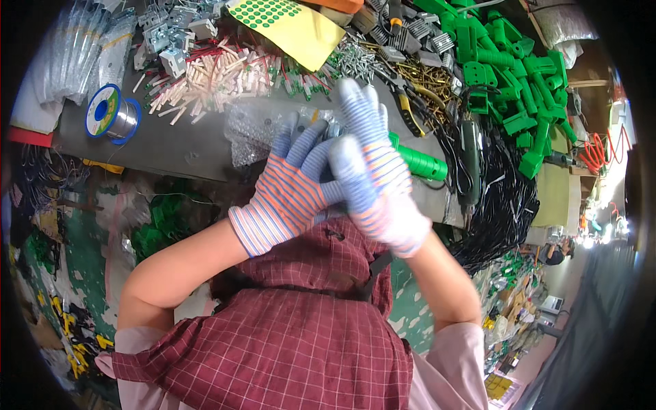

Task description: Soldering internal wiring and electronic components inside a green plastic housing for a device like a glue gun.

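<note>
My left hand point(290, 188), in a striped blue and orange glove, is over the near edge of the bench with its fingers spread. Close beside it is my right hand point(383, 181), gloved alike and raised, its fingers stretched out and slightly blurred. The two hands overlap at the thumbs, and I cannot tell whether they touch. Just beyond the left fingers lies a clear bubble-wrap bag point(247, 128). A green ribbed plastic tube point(422, 162) lies right of the right hand, which partly covers it. Nothing shows held in either hand.
A solder spool point(113, 115) stands at the left. Farther back are white-sleeved wire pieces point(205, 76), a yellow dotted sheet point(290, 31) and screws point(355, 63). Yellow-handled pliers point(408, 113), an electric screwdriver point(470, 154), black cables point(502, 212) and piled green housings point(516, 75) are on the right.
</note>
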Demonstrator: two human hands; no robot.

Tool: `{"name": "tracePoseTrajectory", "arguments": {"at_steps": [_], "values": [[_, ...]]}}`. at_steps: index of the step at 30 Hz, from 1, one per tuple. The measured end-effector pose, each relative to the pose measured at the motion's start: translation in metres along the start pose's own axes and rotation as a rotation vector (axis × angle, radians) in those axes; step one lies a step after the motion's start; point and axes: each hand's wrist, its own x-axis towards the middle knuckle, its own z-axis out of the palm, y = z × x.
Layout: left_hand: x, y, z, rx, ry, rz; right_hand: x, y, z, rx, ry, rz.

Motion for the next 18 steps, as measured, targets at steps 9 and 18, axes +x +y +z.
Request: {"name": "tracePoseTrajectory", "arguments": {"at_steps": [9,18], "values": [[-0.002,0.008,-0.001,0.028,0.041,0.061,0.005,0.027,-0.004,-0.358,0.283,-0.207],[0.01,0.013,-0.014,0.039,-0.032,0.086,-0.014,0.033,-0.06,0.205,0.558,-0.252]]}}
